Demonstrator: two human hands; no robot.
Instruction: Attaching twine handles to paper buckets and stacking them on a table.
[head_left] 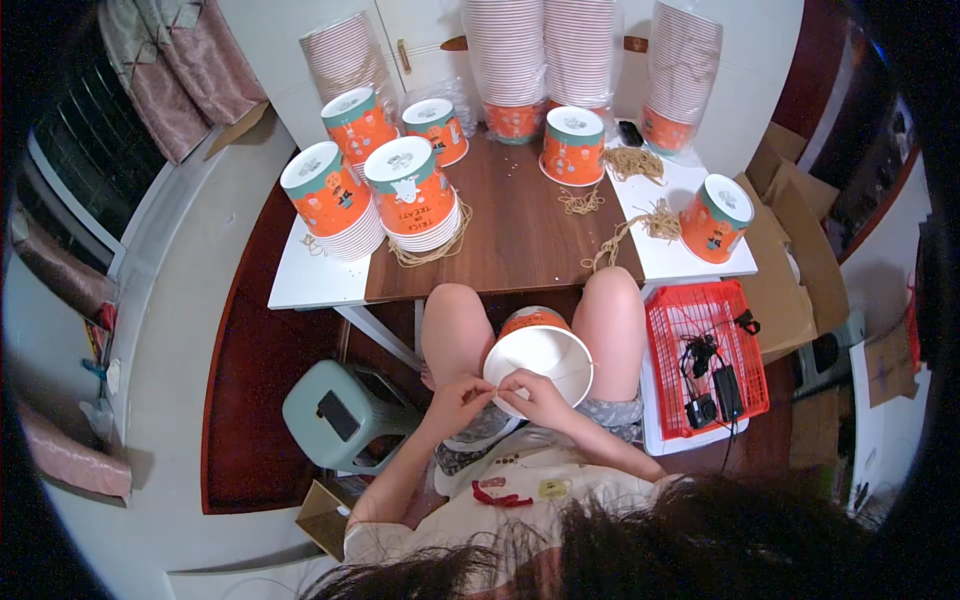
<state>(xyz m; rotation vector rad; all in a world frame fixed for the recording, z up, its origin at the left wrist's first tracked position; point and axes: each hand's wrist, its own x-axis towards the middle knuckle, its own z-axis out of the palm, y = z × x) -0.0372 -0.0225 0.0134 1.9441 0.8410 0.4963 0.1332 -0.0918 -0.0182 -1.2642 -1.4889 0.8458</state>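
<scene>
An orange paper bucket (541, 352) with a white inside is propped between my knees, its open mouth tilted up toward me. At the near left part of its rim, my left hand (461, 402) is closed in a pinch. My right hand (534, 397) pinches right beside it, fingertips almost meeting the left ones, with its fingers over the rim. Whatever lies between the fingertips is too small to make out. A tiny light bit, perhaps a cord end, sticks out at the rim's right side.
Upside-down orange buckets (410, 190) and bundles of tan cord (637, 164) lie on the table (480, 215). Tall wrapped bucket stacks (503, 60) line its back. A red basket (660, 340) with black cables stands right; a stool (310, 400) with a phone (338, 415) stands left.
</scene>
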